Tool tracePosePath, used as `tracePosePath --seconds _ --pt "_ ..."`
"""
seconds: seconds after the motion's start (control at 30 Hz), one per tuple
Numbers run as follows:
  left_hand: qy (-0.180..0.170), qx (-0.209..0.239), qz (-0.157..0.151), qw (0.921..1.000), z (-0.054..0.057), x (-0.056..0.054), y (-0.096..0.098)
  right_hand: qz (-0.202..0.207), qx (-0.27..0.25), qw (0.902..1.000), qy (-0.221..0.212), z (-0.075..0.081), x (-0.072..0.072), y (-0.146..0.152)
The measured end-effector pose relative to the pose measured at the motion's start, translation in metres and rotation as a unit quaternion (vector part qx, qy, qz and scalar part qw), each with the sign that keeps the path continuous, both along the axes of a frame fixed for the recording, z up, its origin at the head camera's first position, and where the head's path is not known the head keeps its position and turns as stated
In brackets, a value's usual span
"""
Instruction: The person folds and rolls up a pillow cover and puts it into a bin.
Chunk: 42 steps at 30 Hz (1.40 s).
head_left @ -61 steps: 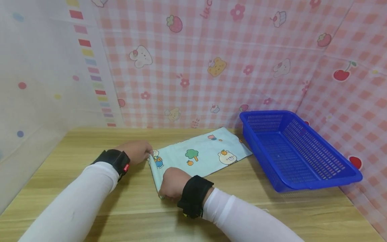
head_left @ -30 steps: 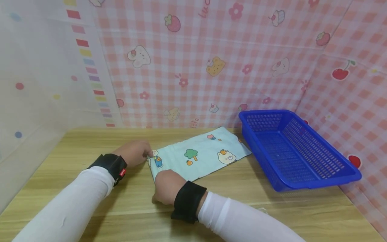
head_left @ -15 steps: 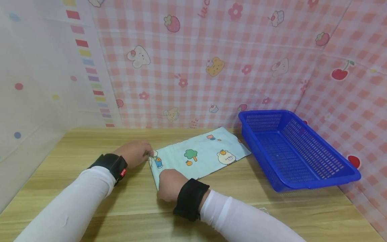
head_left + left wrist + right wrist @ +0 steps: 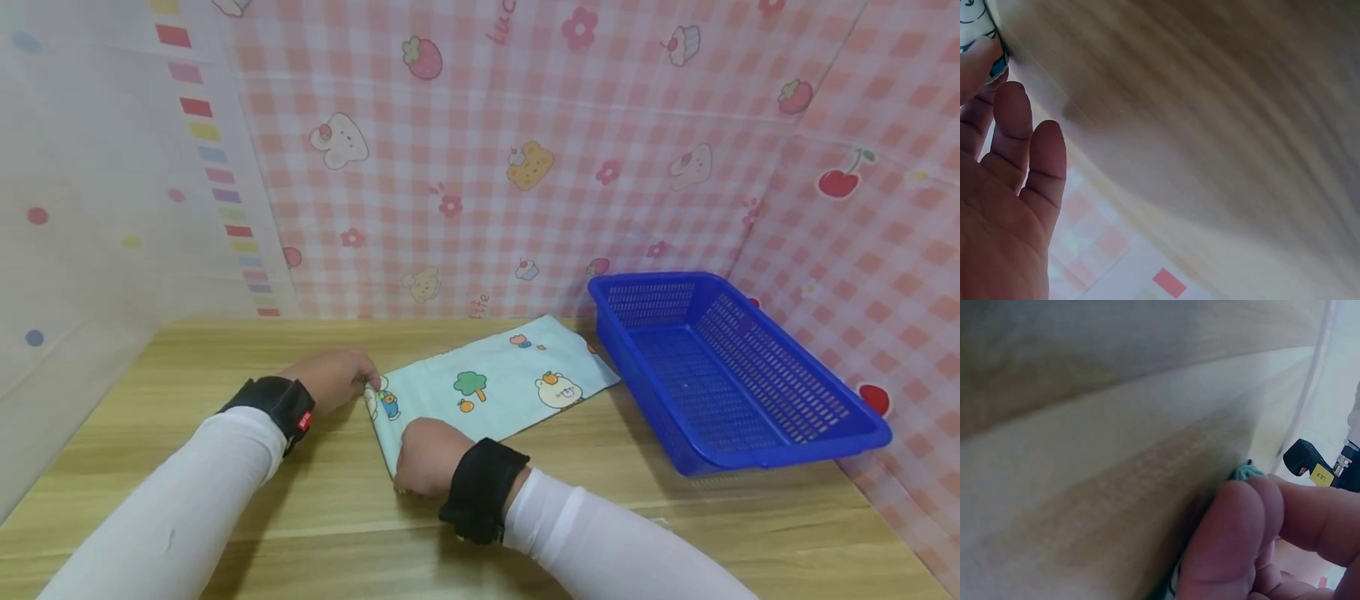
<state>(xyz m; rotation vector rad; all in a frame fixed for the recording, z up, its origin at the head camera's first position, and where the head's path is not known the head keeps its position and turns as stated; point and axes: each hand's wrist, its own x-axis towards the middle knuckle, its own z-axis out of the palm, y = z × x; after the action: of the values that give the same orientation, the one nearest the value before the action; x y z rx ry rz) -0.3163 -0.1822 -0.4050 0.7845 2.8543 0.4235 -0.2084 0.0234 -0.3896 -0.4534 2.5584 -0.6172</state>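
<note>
A pale blue cloth (image 4: 502, 375) printed with cartoon bears, a tree and fruit lies folded into a long strip, slanting across the wooden table. At its left end my left hand (image 4: 335, 382) pinches the far corner between thumb and fingertips; the left wrist view shows a printed bit of the cloth (image 4: 999, 67) there. My right hand (image 4: 431, 457) pinches the near corner of the same end. In the right wrist view a small tip of the cloth's edge (image 4: 1247, 470) sticks out past the pinching fingers. The cloth's near left part is partly hidden behind my right hand.
A blue plastic basket (image 4: 647, 392) with mesh walls stands at the right, close to the cloth's right end. Pink checked fabric (image 4: 450, 167) hangs behind the table and on the right, white dotted fabric (image 4: 90, 250) on the left. Wooden tabletop (image 4: 330, 517) shows in front.
Two seconds ago the cloth's left end was rolled up in both hands; now it lies flatter. My right hand moved slightly left and nearer, then back right. My left hand stayed almost still.
</note>
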Motion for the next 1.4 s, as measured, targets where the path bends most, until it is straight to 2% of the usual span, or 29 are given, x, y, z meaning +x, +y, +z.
tracePosePath --seconds 0.33,0.53,0.67,0.73,0.87,0.97,1.1,1.27,1.4 --pt "-0.039 0.002 0.008 0.9992 0.005 -0.007 0.008 -0.049 -0.035 0.9961 -0.064 0.001 -0.005 0.007" --pt "-0.038 -0.004 0.011 0.9992 0.008 -0.009 0.016 -0.07 -0.038 0.9929 -0.089 -0.003 -0.01 0.011" --pt "-0.036 0.005 0.028 0.999 0.008 -0.007 0.021 -0.075 -0.026 0.9924 -0.094 -0.002 -0.012 0.013" --pt "-0.031 0.012 0.034 0.9989 0.008 -0.005 0.024 -0.065 -0.013 0.9944 -0.082 -0.002 -0.011 0.013" --pt "-0.01 0.018 0.041 0.999 0.006 -0.002 0.027 -0.014 0.011 0.9998 -0.01 0.0 -0.009 0.01" --pt "0.004 0.015 0.038 0.9992 0.004 -0.001 0.026 0.023 0.027 0.9983 0.046 0.0 -0.006 0.005" --pt "0.006 0.011 0.015 0.9998 0.003 -0.002 0.024 0.048 0.046 0.9948 0.078 0.001 -0.002 0.0" --pt "0.006 -0.009 -0.003 0.9999 0.004 -0.001 0.021 0.06 0.066 0.99 0.109 0.002 0.007 -0.005" --pt "0.012 -0.015 -0.006 0.9998 0.006 0.002 0.02 0.051 0.072 0.9878 0.128 0.002 0.012 -0.007"
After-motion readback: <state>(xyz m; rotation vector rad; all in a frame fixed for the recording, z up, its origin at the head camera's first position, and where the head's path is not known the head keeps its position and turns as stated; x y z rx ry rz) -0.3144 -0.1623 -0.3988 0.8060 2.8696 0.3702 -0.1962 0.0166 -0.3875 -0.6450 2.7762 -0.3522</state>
